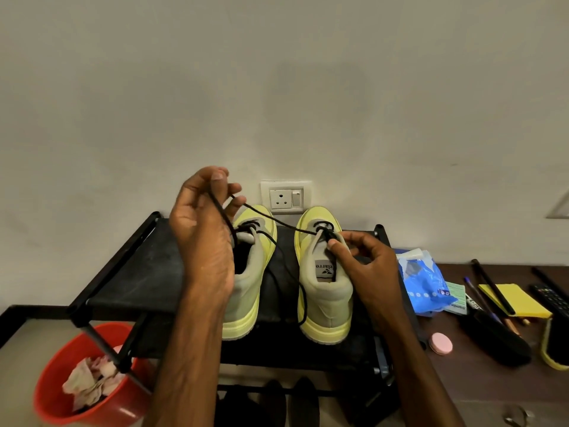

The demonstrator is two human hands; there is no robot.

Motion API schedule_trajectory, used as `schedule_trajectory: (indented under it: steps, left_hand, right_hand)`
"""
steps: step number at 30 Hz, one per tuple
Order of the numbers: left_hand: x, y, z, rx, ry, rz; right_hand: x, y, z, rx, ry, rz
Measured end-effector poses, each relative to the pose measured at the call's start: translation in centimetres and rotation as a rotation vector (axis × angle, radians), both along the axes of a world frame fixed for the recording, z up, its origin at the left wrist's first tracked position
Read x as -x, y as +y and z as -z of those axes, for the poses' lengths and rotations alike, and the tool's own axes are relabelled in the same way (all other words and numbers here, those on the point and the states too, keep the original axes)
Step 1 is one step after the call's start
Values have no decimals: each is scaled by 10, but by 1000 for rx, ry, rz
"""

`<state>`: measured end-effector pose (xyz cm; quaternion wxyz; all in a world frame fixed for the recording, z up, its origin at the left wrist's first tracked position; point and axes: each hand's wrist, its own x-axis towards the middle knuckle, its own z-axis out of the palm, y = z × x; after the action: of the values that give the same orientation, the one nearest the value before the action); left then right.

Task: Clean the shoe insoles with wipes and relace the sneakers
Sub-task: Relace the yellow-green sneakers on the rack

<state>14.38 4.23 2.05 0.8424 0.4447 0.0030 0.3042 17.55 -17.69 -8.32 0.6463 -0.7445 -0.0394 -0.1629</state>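
Observation:
Two yellow-green sneakers stand side by side, heels toward me, on a black shoe rack [135,272]. My left hand [203,223] is raised above the left sneaker [249,291] and pinches a black lace [277,221] that runs taut across to the right sneaker [326,297]. My right hand [366,263] pinches the lace at the right sneaker's upper eyelets, beside the tongue. Another length of lace hangs in a loop between the two shoes.
A red bucket [61,405] with used wipes sits at lower left under the rack's corner. A blue wipes pack [425,285] lies right of the rack on a brown table, with pens, a yellow pad, a pink disc and a remote. A wall socket [285,197] is behind the shoes.

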Motion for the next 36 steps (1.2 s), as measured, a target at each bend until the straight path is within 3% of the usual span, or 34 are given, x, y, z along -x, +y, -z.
schedule_trajectory:
  steps: [3, 8, 18, 24, 30, 36]
  left_hand:
    - [-1, -15, 11, -243, 122, 42]
    - [-4, -39, 23, -574, 157, 102]
    - [-9, -64, 43, -881, 351, 141]
    - [-4, -54, 45, -1378, 523, -8]
    - [-7, -54, 50, -1550, 634, -5]
    - [-4, -54, 49, -1565, 645, -81]
  right_hand:
    - [0, 0, 1, -7, 6, -3]
    - [-1, 0, 1, -20, -1, -5]
    - [-2, -2, 3, -6, -17, -9]
    - [-2, -3, 2, -3, -3, -14]
    - [0, -4, 0, -3, -3, -14]
    - [5, -6, -5, 15, -18, 18]
